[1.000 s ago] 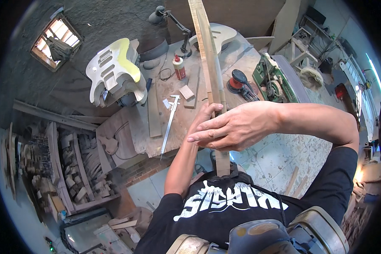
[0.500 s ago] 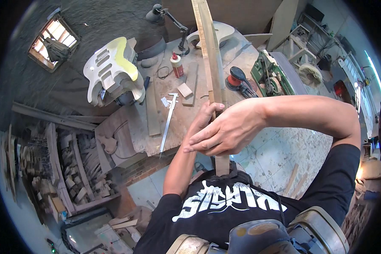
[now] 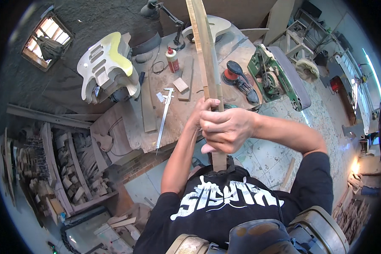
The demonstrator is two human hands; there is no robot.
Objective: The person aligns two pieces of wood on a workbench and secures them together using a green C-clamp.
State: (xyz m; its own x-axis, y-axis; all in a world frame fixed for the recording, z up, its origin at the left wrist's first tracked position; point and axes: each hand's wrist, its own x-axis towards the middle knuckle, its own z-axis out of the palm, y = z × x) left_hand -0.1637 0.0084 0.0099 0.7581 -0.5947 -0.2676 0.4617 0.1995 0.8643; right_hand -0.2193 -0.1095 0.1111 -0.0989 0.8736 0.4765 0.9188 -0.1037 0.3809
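A long, narrow laminated wood blank (image 3: 206,46), light along one edge, stands before me. It runs from the top of the view down to my waist. My left hand (image 3: 202,111) is closed round its lower part, with the thumb across the front. Just below and to the right, my right hand (image 3: 226,129) is a closed fist in front of the same wood. What lies inside that fist is hidden. Below both hands the blank's lower end shows again against my shirt.
On the workbench lie a caliper (image 3: 165,116), a small wood block (image 3: 181,84), a red-and-white glue bottle (image 3: 172,59), an orbital sander (image 3: 237,78) and a green belt sander (image 3: 275,76). Guitar bodies (image 3: 106,67) are stacked at the left. Wood offcuts fill a rack (image 3: 76,169).
My right hand has turned from outstretched fingers to a closed fist, its elbow lowering inward. My left hand keeps its hold on the wood. The view has shifted slightly.
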